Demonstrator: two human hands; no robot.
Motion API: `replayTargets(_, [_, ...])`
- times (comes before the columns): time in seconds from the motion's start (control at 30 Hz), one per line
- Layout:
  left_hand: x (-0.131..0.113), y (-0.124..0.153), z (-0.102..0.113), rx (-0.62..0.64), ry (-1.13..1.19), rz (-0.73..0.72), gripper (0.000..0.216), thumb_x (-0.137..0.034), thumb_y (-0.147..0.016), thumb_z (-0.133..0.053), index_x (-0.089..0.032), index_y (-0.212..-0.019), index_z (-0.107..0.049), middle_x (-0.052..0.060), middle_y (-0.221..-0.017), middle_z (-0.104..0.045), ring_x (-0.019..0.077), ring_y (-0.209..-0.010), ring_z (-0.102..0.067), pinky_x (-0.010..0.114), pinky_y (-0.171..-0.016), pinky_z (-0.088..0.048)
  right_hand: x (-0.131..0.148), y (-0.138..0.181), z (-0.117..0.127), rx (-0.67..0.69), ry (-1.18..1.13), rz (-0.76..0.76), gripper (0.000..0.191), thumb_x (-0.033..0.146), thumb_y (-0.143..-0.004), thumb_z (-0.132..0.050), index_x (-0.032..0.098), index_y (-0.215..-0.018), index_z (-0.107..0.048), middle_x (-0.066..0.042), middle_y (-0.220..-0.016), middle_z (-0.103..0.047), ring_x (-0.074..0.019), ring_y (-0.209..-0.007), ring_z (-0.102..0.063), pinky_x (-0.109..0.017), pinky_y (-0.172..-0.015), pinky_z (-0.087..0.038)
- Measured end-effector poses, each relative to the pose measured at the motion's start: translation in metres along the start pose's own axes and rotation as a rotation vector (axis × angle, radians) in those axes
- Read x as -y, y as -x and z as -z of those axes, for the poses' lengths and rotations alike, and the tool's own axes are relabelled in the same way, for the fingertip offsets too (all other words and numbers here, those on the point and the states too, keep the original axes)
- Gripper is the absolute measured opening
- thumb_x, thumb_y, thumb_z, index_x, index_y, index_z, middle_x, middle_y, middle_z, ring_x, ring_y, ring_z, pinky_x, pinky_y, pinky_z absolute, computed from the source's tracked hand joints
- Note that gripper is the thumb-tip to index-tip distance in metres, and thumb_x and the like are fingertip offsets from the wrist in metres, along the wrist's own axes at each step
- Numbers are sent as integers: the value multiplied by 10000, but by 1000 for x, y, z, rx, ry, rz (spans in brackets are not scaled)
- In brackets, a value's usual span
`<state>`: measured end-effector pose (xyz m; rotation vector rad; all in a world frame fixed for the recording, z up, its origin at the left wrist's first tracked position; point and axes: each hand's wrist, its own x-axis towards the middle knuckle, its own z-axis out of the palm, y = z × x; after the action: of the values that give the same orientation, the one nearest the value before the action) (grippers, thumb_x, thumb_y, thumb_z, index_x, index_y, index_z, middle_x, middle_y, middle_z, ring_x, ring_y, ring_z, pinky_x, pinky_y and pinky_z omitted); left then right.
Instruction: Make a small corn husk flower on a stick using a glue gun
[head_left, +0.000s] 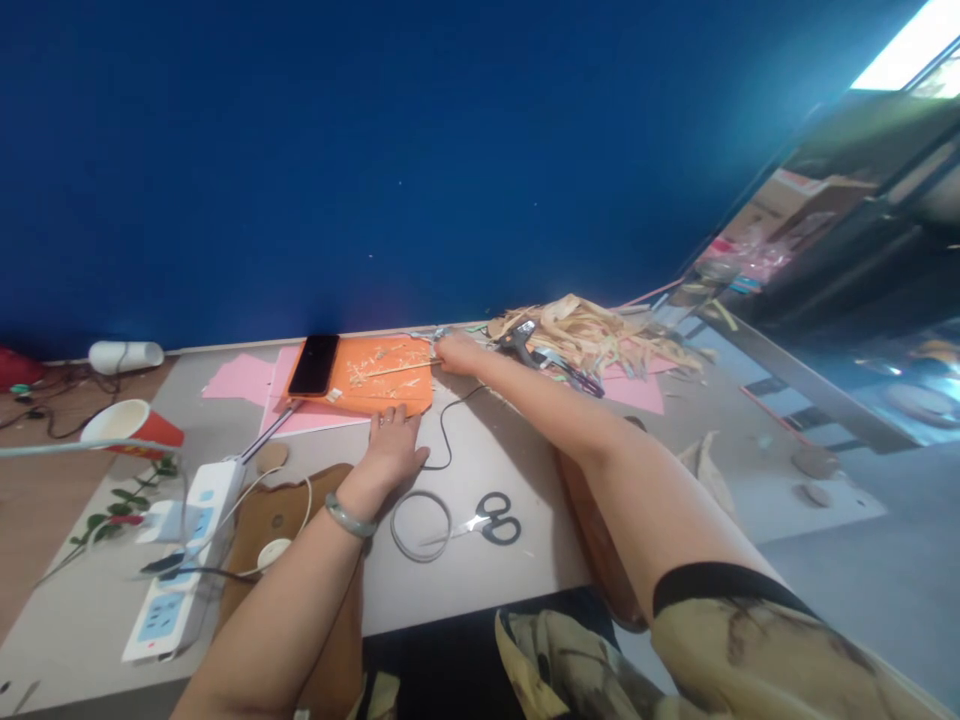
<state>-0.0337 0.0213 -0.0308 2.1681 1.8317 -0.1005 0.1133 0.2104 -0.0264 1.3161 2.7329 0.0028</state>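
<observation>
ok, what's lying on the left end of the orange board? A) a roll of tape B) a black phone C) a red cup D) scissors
B: the black phone lies on the left end of the orange board; the scissors are on the table nearer the person, and the red cup lies off to the left.

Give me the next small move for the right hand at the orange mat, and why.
Probably draw the thin stick back across the orange mat: the right hand is at its far end, and the left hand lies flat at the mat's near edge, bracing it.
</observation>
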Motion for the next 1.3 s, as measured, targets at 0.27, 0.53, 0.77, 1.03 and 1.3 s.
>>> replayTargets(0.27, [-1, 0, 2, -10, -12, -7, 481, -365, -811, -531, -149, -1241, -535, 190, -1392, -448, 350, -1274, -386, 496, -1079, -213, -11, 6, 25, -139, -140, -19, 288, 168, -812, -499, 166, -1056, -652, -56, -971, -712, -168, -829, -599, -222, -682, -367])
replayTargets(0.53, [0, 0, 2, -7, -14, -12, 451, -386, -813, -526, -174, -1210, -555, 170, -1342, -492, 339, -1265, -395, 492, -1079, -206, -34, 12, 54, -159, -154, -132, 346, 249, -935, -377, 185, -1130, -655, -89, -1092, -696, -225, -985, -606, -267, -767, -383])
replayTargets(0.77, [0, -1, 1, -15, -15, -12, 456, -379, -806, -533, -185, -1218, -546, 165, -1353, -490, 338, -1275, -386, 502, -1087, -183, -36, 31, 40, 15, -148, -271, 219, 274, -873, -552, 137, -944, -708, -144, -1004, -716, -246, -944, -640, -270, -780, -420])
replayTargets(1.03, [1, -1, -2, -30, -40, -20, 445, -382, -812, -524, -179, -1208, -546, 164, -1346, -486, 325, -1264, -405, 487, -1085, -198, -54, 31, 14, 54, -219, -445, 604, 498, -787, -645, 88, -1226, -583, -178, -1161, -657, -254, -1000, -636, -259, -746, -470])
replayTargets(1.3, [2, -2, -4, -40, -35, -24, 460, -375, -812, -526, -180, -1228, -541, 171, -1357, -477, 338, -1266, -396, 494, -1078, -201, -51, 1, 11, 214, -243, -433, 564, 576, -621, -751, 132, -968, -714, -101, -925, -721, -217, -803, -661, -251, -653, -479])
